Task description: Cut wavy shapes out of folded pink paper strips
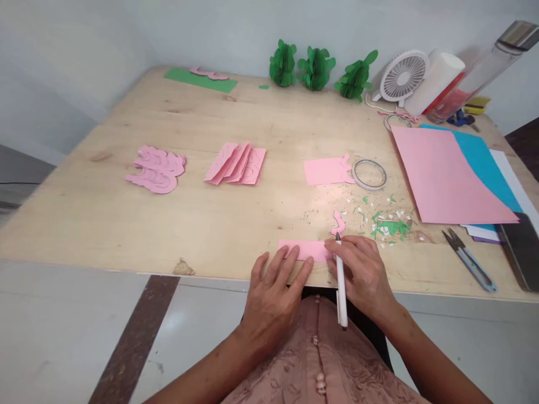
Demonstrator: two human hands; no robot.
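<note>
Near the table's front edge lies a small pink paper strip. My left hand rests on it with spread fingers, pressing it flat. A white pen is held in my right hand, its dark tip pointing away from me. Fingers of the right hand also touch the strip's right end. Just beyond the pen tip sits a small curved pink paper cutout. Farther off, a pink paper piece with a cut, wavy right end lies against a roll of tape.
Folded pink paper and stacked pink cutouts lie leftward. Green paper figures stand at the back beside a fan. Rightward are green scraps, pink sheets, thread snips, a phone and a bottle.
</note>
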